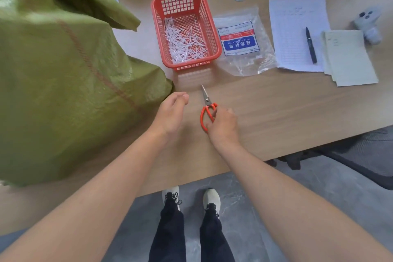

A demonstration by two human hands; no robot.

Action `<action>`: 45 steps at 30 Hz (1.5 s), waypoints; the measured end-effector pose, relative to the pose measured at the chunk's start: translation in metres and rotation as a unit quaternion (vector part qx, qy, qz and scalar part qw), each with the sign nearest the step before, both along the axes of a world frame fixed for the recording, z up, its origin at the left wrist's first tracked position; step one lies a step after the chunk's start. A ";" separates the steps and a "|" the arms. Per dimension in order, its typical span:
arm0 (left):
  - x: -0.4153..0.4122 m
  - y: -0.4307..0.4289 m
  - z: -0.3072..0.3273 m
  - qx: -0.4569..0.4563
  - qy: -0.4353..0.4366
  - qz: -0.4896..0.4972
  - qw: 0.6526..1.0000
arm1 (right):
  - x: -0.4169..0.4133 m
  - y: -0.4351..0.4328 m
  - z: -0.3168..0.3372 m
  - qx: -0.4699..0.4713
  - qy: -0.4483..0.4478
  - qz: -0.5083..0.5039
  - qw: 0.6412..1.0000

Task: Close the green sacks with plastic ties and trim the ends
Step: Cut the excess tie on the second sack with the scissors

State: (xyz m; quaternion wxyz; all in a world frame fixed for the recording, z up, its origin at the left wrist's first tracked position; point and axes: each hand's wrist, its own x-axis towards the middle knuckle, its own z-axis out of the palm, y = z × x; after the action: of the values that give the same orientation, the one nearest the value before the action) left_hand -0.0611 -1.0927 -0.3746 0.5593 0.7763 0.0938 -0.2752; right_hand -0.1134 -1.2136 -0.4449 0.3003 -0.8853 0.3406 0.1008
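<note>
A big green woven sack stands on the wooden table at the left, its top flap loose. Red-handled scissors lie on the table with the blades pointing away from me. My right hand grips their handles. My left hand hovers just to the left of the scissors, beside the sack's lower corner, fingers loosely curled and holding nothing. A clear bag of white plastic ties lies beyond the scissors to the right.
A red plastic basket holds several cut white tie ends. Paper sheets with a black pen and a notepad lie at the right. A grey device sits far right. A chair stands beside the table.
</note>
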 end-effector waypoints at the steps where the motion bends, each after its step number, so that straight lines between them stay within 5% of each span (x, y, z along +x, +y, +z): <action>1: 0.002 -0.001 -0.001 0.000 0.000 -0.002 1.000 | 0.001 -0.001 -0.002 -0.001 0.005 0.003 1.000; 7: 0.011 -0.007 0.005 0.010 -0.022 -0.019 1.000 | -0.002 0.008 -0.001 -0.024 0.037 -0.012 0.999; 11: 0.013 -0.015 0.024 0.000 -0.040 -0.022 0.999 | -0.003 0.005 0.019 0.056 0.052 -0.042 0.996; 21: 0.000 -0.026 0.093 -0.041 -0.096 -0.012 0.994 | 0.003 0.001 0.089 0.233 -0.171 -0.165 0.943; 45: -0.007 0.069 0.310 -0.105 -0.288 0.097 0.947 | 0.041 0.072 0.323 0.284 -0.383 0.002 0.879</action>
State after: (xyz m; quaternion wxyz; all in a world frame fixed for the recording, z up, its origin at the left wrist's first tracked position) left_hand -0.0682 -1.0236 -0.0645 0.6650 0.7463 -0.0262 0.0072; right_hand -0.0725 -1.1417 -0.1224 0.6454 -0.7324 0.1536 -0.1531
